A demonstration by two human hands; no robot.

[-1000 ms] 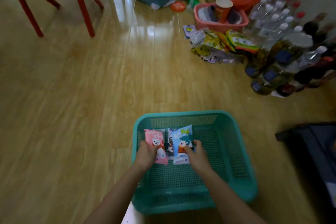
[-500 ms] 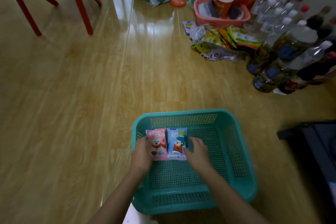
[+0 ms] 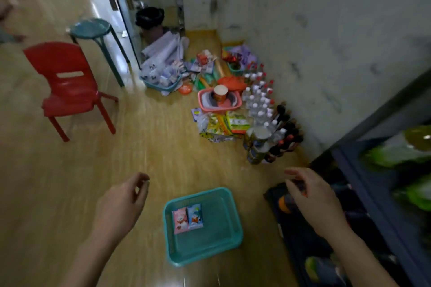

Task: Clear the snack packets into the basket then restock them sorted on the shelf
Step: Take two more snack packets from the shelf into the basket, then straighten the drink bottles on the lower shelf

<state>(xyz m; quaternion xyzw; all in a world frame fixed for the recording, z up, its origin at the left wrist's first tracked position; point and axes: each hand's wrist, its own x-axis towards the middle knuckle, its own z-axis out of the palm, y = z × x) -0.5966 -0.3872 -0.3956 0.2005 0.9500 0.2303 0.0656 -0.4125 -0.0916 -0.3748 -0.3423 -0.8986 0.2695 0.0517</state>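
Both empty with fingers loosely relaxed, the left hand (image 3: 121, 205) and right hand (image 3: 317, 200) hover above a teal basket (image 3: 235, 216) holding two snack packets (image 3: 187, 219) side by side, the right nearest the shelf (image 3: 363, 193), probably to fetch more.

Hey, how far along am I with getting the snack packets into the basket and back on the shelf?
Early. Done: a pink packet and a blue packet lie side by side in the teal basket. In hand: nothing; the left hand is loosely curled and empty, the right hand hovers by the dark shelf, apparently empty. Left: blurred green packs sit on that shelf, and sorted restocking has not begun.
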